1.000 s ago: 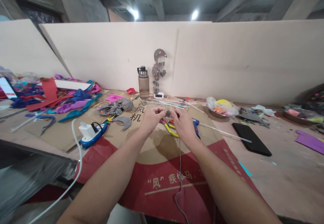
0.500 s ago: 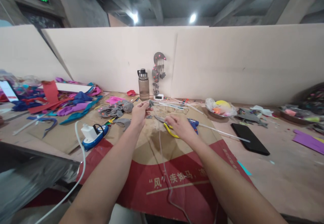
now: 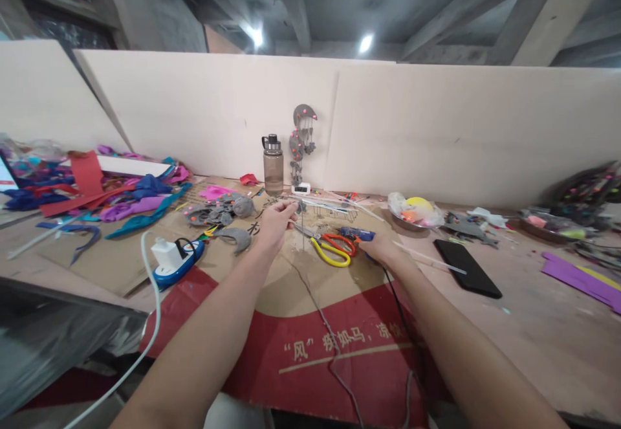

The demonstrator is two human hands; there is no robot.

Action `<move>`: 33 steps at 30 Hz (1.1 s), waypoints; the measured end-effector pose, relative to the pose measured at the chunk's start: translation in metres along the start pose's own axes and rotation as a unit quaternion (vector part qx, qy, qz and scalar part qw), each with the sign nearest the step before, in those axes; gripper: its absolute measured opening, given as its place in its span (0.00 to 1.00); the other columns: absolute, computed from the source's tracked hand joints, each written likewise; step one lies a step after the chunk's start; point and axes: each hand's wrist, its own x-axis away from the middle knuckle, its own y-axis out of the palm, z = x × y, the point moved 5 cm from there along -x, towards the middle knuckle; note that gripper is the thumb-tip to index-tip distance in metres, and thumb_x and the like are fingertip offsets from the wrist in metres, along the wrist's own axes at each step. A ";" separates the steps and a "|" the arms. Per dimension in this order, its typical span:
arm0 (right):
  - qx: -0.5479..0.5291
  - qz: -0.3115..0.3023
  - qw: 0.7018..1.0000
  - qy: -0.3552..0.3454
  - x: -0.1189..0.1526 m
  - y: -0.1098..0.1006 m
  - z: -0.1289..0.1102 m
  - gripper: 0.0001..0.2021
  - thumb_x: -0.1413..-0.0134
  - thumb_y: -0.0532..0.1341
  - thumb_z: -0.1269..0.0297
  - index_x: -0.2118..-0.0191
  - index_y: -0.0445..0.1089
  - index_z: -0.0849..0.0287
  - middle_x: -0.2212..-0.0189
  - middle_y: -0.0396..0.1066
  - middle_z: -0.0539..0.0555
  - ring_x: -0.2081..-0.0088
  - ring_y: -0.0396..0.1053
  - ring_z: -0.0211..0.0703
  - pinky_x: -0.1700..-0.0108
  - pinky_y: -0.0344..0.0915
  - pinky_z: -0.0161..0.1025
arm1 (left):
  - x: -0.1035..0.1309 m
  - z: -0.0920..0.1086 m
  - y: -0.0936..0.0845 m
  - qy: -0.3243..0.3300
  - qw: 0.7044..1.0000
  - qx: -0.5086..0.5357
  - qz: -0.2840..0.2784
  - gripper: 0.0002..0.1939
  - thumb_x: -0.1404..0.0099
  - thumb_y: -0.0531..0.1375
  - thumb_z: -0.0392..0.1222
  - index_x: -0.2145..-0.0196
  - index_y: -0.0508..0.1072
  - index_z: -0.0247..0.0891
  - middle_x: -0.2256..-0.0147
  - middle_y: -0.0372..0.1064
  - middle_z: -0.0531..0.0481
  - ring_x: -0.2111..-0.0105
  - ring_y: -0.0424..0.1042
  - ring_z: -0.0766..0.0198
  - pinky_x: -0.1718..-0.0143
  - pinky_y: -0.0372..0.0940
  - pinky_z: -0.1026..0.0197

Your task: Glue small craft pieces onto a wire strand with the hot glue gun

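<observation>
While the left hand [image 3: 275,217] was held up above the cardboard sheet [image 3: 291,286], its fingertips were pinched on a small grey ornament [image 3: 301,208] from which a thin grey string [image 3: 315,299] ran down and trailed toward the near edge of the counter [image 3: 533,325]. The right hand [image 3: 383,249] was laid over the blue glue gun [image 3: 356,233], just right of the scissors [image 3: 332,250]; whether its fingers were fully closed round the handle could not be told, since the grip was hidden by the back of the hand.

For the step to be done well, the pinch on the ornament would best be kept light and close to the knot, so that the string was held taut and clear of the scissors. The glue gun, it was judged, should be lifted with its nozzle turned away from the fingers, and its black cord [image 3: 402,325] kept from crossing the string.

The ornament was seen as a small, dark grey, felt-like piece, too small for its shape to be made out. It was located near the middle of the counter, in front of the water bottle [image 3: 273,165] and the grey hanging decoration [image 3: 301,138] propped against the far white board [image 3: 436,131]. More grey felt pieces [image 3: 218,212] were lying to the left, and a black phone [image 3: 466,267] to the right.
</observation>
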 end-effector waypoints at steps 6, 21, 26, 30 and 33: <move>-0.301 0.041 0.951 0.053 0.011 -0.010 -0.024 0.11 0.53 0.56 0.68 0.60 0.65 0.58 0.71 0.72 0.52 0.73 0.71 0.42 0.72 0.67 0.36 | 0.001 -0.006 0.002 -0.015 1.000 -0.006 -0.006 0.14 0.55 0.68 0.46 0.75 0.71 0.34 0.83 0.59 0.58 0.84 0.55 0.76 0.83 0.46 0.70; -0.255 0.024 0.943 -0.211 0.054 -0.013 -0.084 0.08 0.43 0.54 0.63 0.59 0.63 0.58 0.68 0.69 0.53 0.69 0.66 0.41 0.64 0.64 0.40 | 0.008 -0.008 0.007 -0.004 0.999 -0.047 0.002 0.13 0.52 0.66 0.45 0.78 0.68 0.35 0.84 0.57 0.58 0.85 0.53 0.76 0.84 0.44 0.69; -0.219 0.038 0.946 -0.237 0.056 -0.016 -0.088 0.07 0.43 0.53 0.64 0.59 0.63 0.57 0.66 0.70 0.54 0.66 0.68 0.42 0.60 0.65 0.41 | 0.010 -0.007 0.006 0.000 0.999 -0.049 0.004 0.13 0.52 0.66 0.45 0.78 0.68 0.35 0.84 0.58 0.58 0.85 0.54 0.75 0.84 0.44 0.69; -0.206 0.032 0.952 -0.225 0.057 -0.014 -0.090 0.08 0.44 0.54 0.64 0.58 0.64 0.57 0.64 0.71 0.55 0.63 0.69 0.44 0.57 0.66 0.42 | 0.012 -0.005 0.008 -0.001 0.999 -0.049 0.008 0.13 0.52 0.66 0.46 0.77 0.69 0.35 0.83 0.58 0.58 0.85 0.53 0.76 0.84 0.44 0.69; -0.213 0.015 0.954 -0.212 0.056 -0.012 -0.090 0.12 0.43 0.54 0.63 0.54 0.64 0.58 0.60 0.72 0.58 0.58 0.69 0.47 0.54 0.65 0.44 | 0.014 -0.004 0.009 -0.003 0.999 -0.049 0.015 0.13 0.53 0.67 0.45 0.77 0.69 0.34 0.83 0.58 0.58 0.85 0.54 0.76 0.83 0.44 0.69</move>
